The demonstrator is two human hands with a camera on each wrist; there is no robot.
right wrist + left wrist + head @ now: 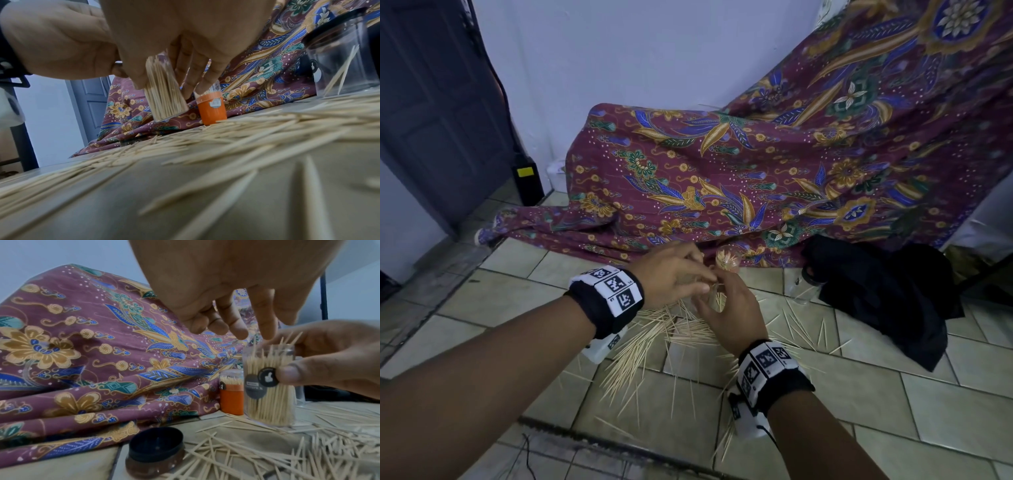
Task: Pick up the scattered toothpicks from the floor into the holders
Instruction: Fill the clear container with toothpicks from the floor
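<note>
Many wooden toothpicks (654, 346) lie scattered over the tiled floor. My right hand (726, 308) grips a clear holder (269, 386) packed with upright toothpicks, thumb on its dark label, just above the floor. My left hand (242, 331) hangs over it with straight fingers, and its index fingertip (267, 334) touches the tips that stick out of the holder's mouth. An orange holder (231, 395), also holding toothpicks, stands on the floor just behind, against the cloth. The right wrist view shows the clear holder (164, 92) tilted in my fingers.
A patterned maroon cloth (722, 171) drapes down behind the holders. A clear jar (345, 65) with a dark rim and two toothpicks inside stands to the right, beside a black bag (887, 291). A dark lid (156, 449) lies on the floor at left. A door (431, 120) stands far left.
</note>
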